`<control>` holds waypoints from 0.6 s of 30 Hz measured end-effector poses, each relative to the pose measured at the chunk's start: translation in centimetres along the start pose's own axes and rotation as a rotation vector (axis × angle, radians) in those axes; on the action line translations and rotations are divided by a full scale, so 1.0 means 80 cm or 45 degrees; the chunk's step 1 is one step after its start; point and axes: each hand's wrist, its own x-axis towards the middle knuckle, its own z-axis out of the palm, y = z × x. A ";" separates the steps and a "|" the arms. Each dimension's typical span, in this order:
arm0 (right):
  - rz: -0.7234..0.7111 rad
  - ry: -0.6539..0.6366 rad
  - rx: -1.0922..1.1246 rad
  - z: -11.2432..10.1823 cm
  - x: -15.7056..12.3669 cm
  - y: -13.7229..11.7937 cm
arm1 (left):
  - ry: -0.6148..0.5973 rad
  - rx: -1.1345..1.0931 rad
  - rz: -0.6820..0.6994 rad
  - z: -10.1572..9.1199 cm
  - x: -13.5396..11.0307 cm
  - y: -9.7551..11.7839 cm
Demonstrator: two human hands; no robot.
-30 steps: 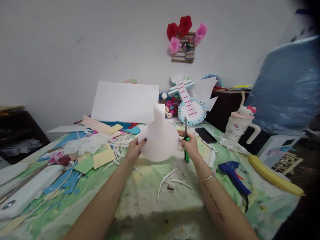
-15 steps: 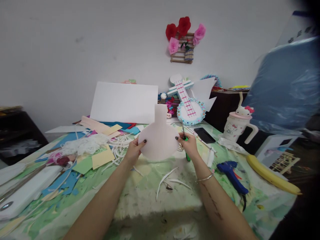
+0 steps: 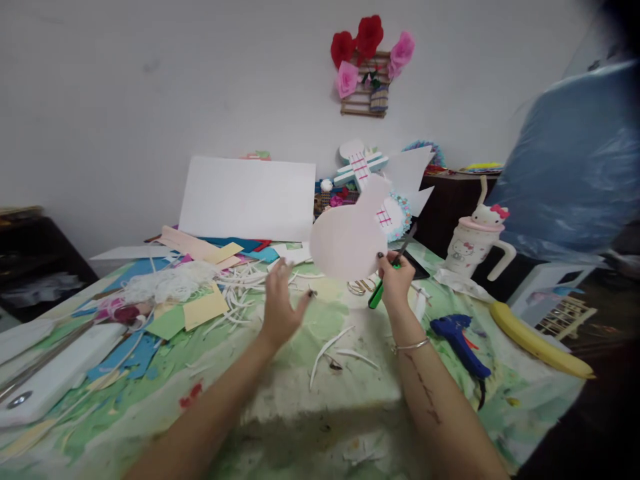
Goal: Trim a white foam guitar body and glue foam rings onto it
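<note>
A white foam-board cutout (image 3: 345, 243), round with a short neck, is pinched at its lower right edge by my right hand (image 3: 396, 277). That same hand also keeps hold of a green-handled craft knife (image 3: 377, 293), its blade pointing up and right. My left hand (image 3: 284, 303) is off the cutout, fingers spread, with nothing in it. Below the cutout, thin white offcut strips (image 3: 327, 353) lie on the stained green tablecloth. Behind it leans a toy banjo (image 3: 397, 213) with red-marked strings and a beaded rim, partly covered by the cutout.
A blue glue gun (image 3: 457, 343), a banana (image 3: 540, 340) and a white tumbler (image 3: 473, 250) stand or lie at right. A phone (image 3: 417, 263) is partly behind my right hand. Paper scraps (image 3: 205, 310) and white strips pile up at left. A large white board (image 3: 247, 200) leans behind.
My left hand has let go of the cutout and opened, moving slightly down. In my right hand the cutout has shifted up and right, its neck now tilting right.
</note>
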 end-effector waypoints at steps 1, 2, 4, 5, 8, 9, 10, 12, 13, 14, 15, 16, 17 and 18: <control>0.023 0.057 0.037 -0.002 0.003 0.000 | -0.232 0.077 0.227 0.001 -0.014 0.018; 0.046 0.096 0.070 -0.004 0.006 0.000 | -0.529 0.104 0.490 0.003 -0.028 0.034; 0.092 0.133 0.125 -0.006 0.008 0.000 | -0.946 0.168 0.780 0.008 -0.052 0.055; 0.110 0.138 0.146 -0.006 0.009 0.000 | -1.047 0.209 0.814 0.011 -0.060 0.059; 0.151 0.137 0.193 -0.004 0.008 0.001 | -1.125 0.340 0.765 0.018 -0.065 0.050; 0.164 0.138 0.205 -0.004 0.008 0.002 | -1.115 0.370 0.750 0.018 -0.063 0.043; 0.176 0.141 0.216 -0.004 0.009 0.002 | -1.101 0.391 0.739 0.018 -0.060 0.035; 0.197 0.145 0.236 -0.005 0.009 0.003 | -1.079 0.417 0.705 0.012 -0.055 0.018; 0.205 0.145 0.245 -0.006 0.010 0.003 | -1.068 0.431 0.671 0.008 -0.052 0.008; 0.210 0.142 0.252 -0.006 0.010 0.003 | -1.055 0.449 0.626 0.002 -0.050 -0.002; 0.215 0.137 0.257 -0.007 0.011 0.003 | -1.030 0.482 0.572 -0.005 -0.047 -0.014; 0.218 0.131 0.261 -0.007 0.011 0.003 | -1.001 0.528 0.509 -0.014 -0.043 -0.027; 0.221 0.126 0.264 -0.008 0.011 0.002 | -0.978 0.593 0.435 -0.024 -0.037 -0.041; 0.224 0.121 0.266 -0.008 0.012 0.002 | -0.941 0.688 0.345 -0.035 -0.030 -0.056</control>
